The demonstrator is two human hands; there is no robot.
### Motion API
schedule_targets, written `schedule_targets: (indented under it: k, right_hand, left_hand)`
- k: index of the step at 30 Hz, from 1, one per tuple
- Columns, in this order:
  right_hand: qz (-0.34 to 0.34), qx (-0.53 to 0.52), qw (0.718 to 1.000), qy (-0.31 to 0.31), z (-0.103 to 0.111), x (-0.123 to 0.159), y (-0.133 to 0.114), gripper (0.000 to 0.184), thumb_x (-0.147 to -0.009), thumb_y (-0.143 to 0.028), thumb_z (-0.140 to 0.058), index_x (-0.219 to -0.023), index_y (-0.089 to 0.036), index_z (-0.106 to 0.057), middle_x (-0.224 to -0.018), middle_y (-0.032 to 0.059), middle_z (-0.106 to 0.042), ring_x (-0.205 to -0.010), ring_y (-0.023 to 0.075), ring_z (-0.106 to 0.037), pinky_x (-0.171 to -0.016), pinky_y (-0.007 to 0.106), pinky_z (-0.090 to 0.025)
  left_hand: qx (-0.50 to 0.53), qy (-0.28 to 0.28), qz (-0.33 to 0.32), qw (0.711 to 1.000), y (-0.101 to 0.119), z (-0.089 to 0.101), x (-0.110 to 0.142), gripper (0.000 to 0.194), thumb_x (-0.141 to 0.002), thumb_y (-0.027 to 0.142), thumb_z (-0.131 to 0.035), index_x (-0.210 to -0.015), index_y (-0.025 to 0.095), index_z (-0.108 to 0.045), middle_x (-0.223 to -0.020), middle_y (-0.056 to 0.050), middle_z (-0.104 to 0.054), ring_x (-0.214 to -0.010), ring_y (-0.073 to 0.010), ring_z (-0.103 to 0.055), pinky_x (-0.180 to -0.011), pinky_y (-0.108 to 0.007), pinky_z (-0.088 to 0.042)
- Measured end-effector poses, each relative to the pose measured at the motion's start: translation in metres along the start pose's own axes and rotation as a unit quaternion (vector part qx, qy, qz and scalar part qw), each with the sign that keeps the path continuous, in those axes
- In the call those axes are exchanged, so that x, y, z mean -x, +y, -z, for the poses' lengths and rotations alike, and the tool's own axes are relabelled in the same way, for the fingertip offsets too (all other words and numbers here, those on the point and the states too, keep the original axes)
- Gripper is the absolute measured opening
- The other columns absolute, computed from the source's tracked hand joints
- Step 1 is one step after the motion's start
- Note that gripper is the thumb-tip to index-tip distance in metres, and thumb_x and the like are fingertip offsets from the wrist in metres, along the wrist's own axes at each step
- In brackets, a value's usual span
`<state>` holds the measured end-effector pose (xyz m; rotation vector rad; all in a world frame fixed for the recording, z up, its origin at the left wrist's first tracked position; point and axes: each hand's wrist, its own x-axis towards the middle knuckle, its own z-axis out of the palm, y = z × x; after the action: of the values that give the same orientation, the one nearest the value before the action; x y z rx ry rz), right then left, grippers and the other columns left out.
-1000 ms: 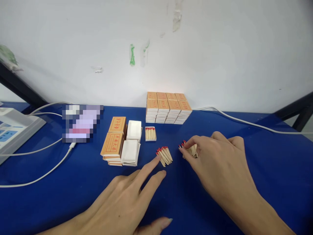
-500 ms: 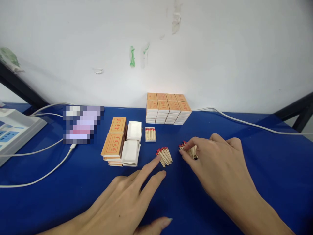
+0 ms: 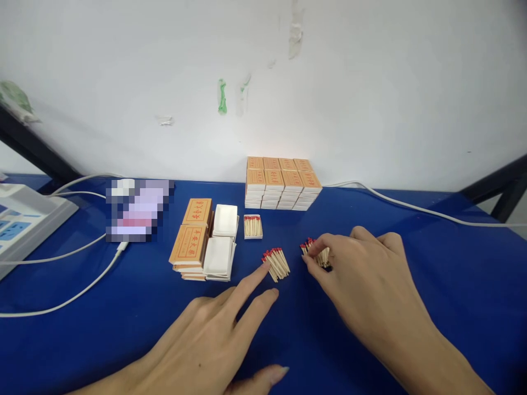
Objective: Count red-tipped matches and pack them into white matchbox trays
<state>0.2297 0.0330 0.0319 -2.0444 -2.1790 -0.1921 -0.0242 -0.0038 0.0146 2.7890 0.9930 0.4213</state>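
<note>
The person's left hand (image 3: 209, 329) lies spread over the blue table (image 3: 461, 296), its fingers well apart and gripping nothing, the index fingertip touching the edge of a loose pile of matches (image 3: 279, 266) with red heads. To the right, the right hand (image 3: 366, 285) bends over a second pile (image 3: 323, 257), thumb and index finger curled close together among the sticks; whether a match is pinched between them cannot be told, since the hand covers part of the pile. Beyond the first pile sits a small white tray (image 3: 252, 227) filled with matches. Left of that, orange matchboxes (image 3: 189, 244) are stacked beside white trays (image 3: 219, 255), and a neat block of matchboxes (image 3: 283, 184) stands near the wall (image 3: 370, 99).
</note>
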Motion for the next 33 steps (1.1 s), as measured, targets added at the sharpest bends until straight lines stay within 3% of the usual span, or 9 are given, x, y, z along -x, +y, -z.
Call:
schedule_targets:
  k: [7, 14, 21, 28, 33]
  right_hand:
    - [0.004, -0.009, 1.0, -0.006, 0.001, 0.001, -0.002, 0.025, -0.101, -0.026, -0.068, -0.076, -0.026, -0.075, -0.07, 0.0018, -0.077, -0.084, 0.0311, -0.066, -0.081, 0.047, -0.027]
    - [0.036, 0.043, 0.997, 0.047, -0.002, 0.006, -0.001, 0.032, -0.102, -0.029, -0.063, -0.071, -0.027, -0.068, -0.066, 0.0036, -0.074, -0.078, 0.032, -0.063, -0.077, 0.046, -0.025]
    - [0.027, 0.031, 0.998, 0.043, -0.002, 0.004, -0.001, 0.03, -0.103, -0.029, -0.063, -0.074, -0.027, -0.069, -0.069, 0.0039, -0.075, -0.077, 0.0313, -0.063, -0.077, 0.046, -0.026]
    - [0.018, 0.001, 1.0, 0.016, -0.004, 0.002, -0.004, 0.028, -0.103, -0.026, -0.065, -0.077, -0.026, -0.076, -0.074, 0.003, -0.079, -0.083, 0.032, -0.066, -0.08, 0.047, -0.028]
    - [0.021, -0.025, 0.999, 0.024, -0.004, 0.002, -0.004, 0.025, -0.1, -0.024, -0.066, -0.08, -0.026, -0.079, -0.075, 0.0029, -0.08, -0.083, 0.0306, -0.067, -0.081, 0.048, -0.03]
  left_hand:
    - [-0.02, 0.012, -0.01, 1.0, -0.002, 0.001, 0.0, 0.052, -0.118, 0.05, -0.04, -0.149, 0.015, -0.063, -0.166, -0.022, -0.057, -0.122, -0.031, -0.081, -0.08, -0.041, -0.074]
    - [0.005, 0.032, -0.01, 0.999, -0.001, -0.001, 0.0, 0.049, -0.118, 0.048, -0.038, -0.146, 0.015, -0.063, -0.162, -0.021, -0.062, -0.119, -0.0303, -0.082, -0.075, -0.041, -0.074]
    - [0.032, 0.111, -0.017, 0.993, -0.002, -0.008, 0.005, 0.038, -0.118, 0.037, -0.04, -0.141, 0.019, -0.064, -0.155, -0.016, -0.069, -0.112, -0.0258, -0.084, -0.07, -0.037, -0.073]
    - [-0.001, 0.084, -0.014, 0.996, 0.004, 0.007, -0.001, 0.041, -0.119, 0.037, -0.04, -0.134, 0.018, -0.074, -0.148, -0.01, -0.075, -0.102, -0.0205, -0.085, -0.077, -0.031, -0.073]
    - [0.012, 0.085, -0.014, 0.996, 0.004, 0.006, -0.001, 0.039, -0.119, 0.035, -0.041, -0.134, 0.018, -0.073, -0.149, -0.012, -0.074, -0.101, -0.0213, -0.086, -0.075, -0.033, -0.073]
